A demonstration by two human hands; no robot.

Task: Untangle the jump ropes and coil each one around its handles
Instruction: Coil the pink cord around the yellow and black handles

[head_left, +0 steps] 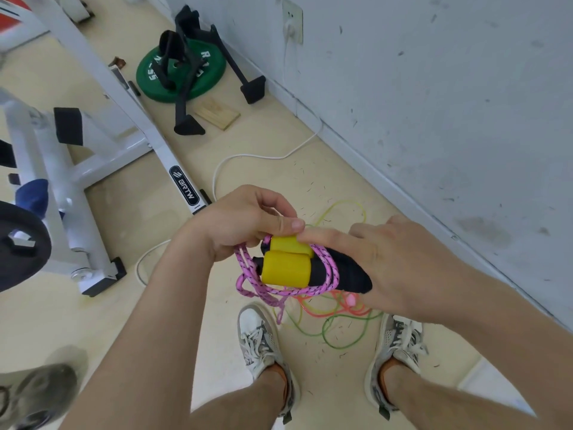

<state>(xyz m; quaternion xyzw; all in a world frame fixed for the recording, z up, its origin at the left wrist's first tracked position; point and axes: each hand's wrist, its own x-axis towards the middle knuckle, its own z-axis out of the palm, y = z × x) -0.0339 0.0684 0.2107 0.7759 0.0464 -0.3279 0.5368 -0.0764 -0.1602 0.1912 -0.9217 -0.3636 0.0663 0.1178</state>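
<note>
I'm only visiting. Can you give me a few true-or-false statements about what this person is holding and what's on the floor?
1. A pink rope is looped around a pair of yellow-and-black handles. True.
2. Both hands are empty. False: the left hand pinches the pink rope at the handles, and the right hand holds the handles' black ends.
3. A thin green rope and an orange rope lie loose on the floor near the shoes. True.
4. The weight plate by the wall is red. False: the weight plate is green.
</note>
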